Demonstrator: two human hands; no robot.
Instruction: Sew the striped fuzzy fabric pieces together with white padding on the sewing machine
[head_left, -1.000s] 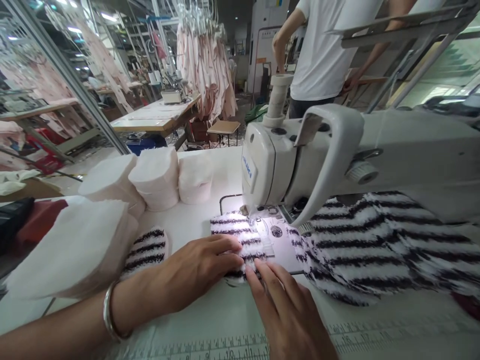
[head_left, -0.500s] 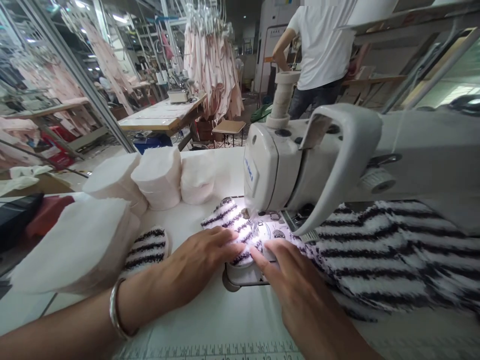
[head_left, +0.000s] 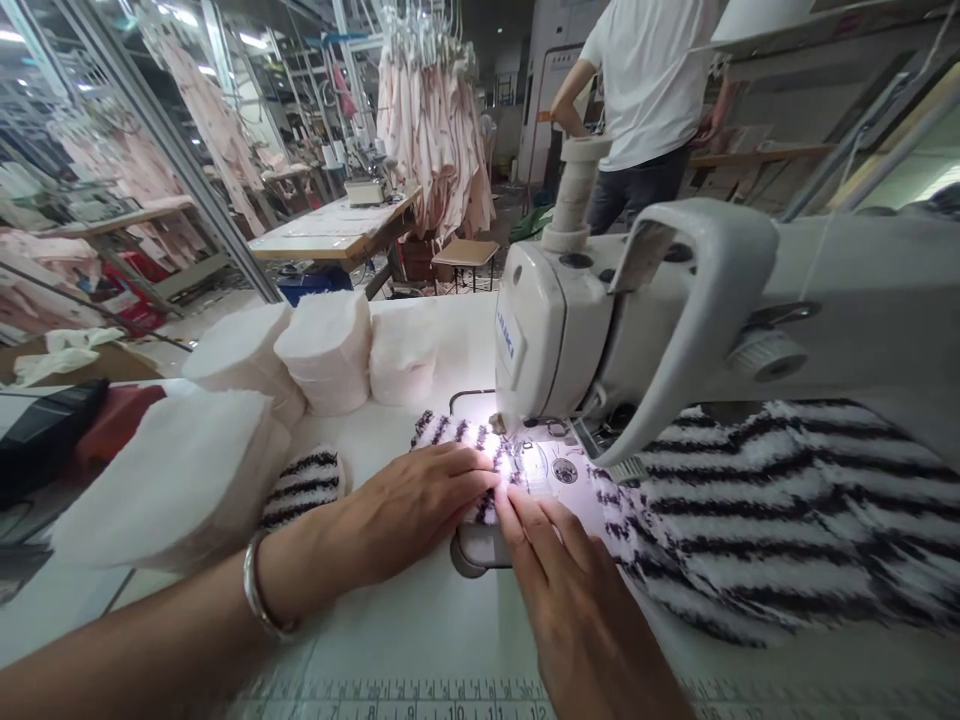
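Note:
A small black-and-white striped plush fabric piece lies under the needle area of the white sewing machine. My left hand, with a silver bangle at the wrist, presses down on this piece, its fingers close together and hiding much of it. At the piece's near right edge, the fingertips of my right hand are drawn together on the fabric, close to the left fingertips. The machine lamp lights this spot brightly. Another striped oval piece rests left of my left wrist.
Stacks of cut white plush stand at the left and back of the table. A large striped plush fabric spreads to the right, under the machine arm. A ruler strip runs along the front edge. Behind the machine stands a person in a white shirt.
My right fingers have come together and shifted left against the fabric edge. My left hand has moved slightly right and up over the striped piece, covering more of it. The view has shifted slightly.

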